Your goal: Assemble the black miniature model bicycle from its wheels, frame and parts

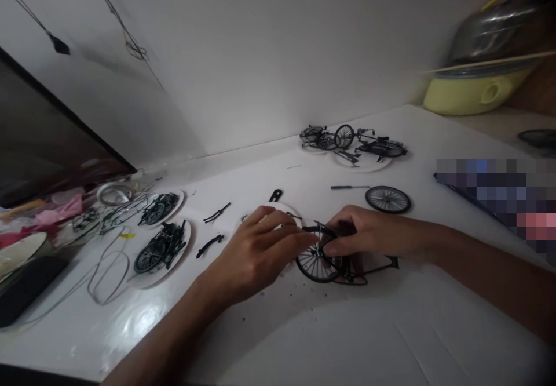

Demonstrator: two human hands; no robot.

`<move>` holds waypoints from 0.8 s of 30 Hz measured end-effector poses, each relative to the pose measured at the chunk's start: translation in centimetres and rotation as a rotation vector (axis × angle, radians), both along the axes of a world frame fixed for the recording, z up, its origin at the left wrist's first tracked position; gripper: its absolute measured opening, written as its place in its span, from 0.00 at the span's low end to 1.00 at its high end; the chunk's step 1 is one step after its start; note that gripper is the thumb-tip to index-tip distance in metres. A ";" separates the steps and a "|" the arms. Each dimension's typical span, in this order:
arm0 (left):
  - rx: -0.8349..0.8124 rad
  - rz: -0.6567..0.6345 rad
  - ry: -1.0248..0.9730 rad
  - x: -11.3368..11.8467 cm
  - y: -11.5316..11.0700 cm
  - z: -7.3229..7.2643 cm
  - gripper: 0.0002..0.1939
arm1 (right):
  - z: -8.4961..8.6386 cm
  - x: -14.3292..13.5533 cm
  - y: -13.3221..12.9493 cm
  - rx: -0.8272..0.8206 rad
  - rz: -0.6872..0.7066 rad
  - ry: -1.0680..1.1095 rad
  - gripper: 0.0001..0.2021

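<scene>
Two hands meet at a mini bicycle, approx ctr of the tabletop: the R hand has its thumb pressed near the hub of the spoked wheel, other fingers curled behind, so the bike is held btwn them; the L hand has fingers nearly together, index tip at the wheel's upper edge, thumb hidden, so can't tell if it grips. The wheel stands tilted; the black bike frame runs from it toward 3 o'clock, under the R hand. Can't tell if wheel & frame are fastened. Clock pos. from the bike: tiny dark bits at 7; white plate, partly behind the L hand, at 10, w/ a black slotted piece by its far edge; screwdriver at 12; loose wheel at 1, near the driver's tip; further out, approx 12, a plate w/ dark bike parts. Curved black mudguard at 9, thin black fork-like part just above it; beyond, also 9, a plate w/ dark-green bike parts. Yellow pot far off at 1.
</scene>
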State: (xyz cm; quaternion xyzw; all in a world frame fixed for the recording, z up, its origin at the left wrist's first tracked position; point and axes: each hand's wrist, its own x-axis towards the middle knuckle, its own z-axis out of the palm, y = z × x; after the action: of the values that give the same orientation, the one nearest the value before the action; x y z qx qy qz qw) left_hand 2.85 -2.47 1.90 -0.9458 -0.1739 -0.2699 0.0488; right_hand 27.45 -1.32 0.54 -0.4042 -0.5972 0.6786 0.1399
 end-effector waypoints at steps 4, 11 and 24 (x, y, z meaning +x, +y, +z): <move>-0.059 -0.029 0.021 0.5 -0.6 -0.3 0.12 | 0.1 0.0 0.0 0.042 0.012 -0.030 0.11; -0.065 -0.049 0.067 0.5 -0.7 -0.1 0.12 | 0.2 0.1 -0.3 -0.037 -0.088 -0.099 0.18; -0.098 -0.056 0.069 0.5 -0.6 -0.1 0.11 | -0.1 0.1 0.1 0.090 -0.008 -0.107 0.14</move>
State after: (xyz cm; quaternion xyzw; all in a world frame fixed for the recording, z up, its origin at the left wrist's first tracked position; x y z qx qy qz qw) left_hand 3.39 -3.11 1.78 -0.9603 -0.1585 -0.2297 0.0006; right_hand 27.54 -1.18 0.42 -0.4356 -0.6321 0.6278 0.1284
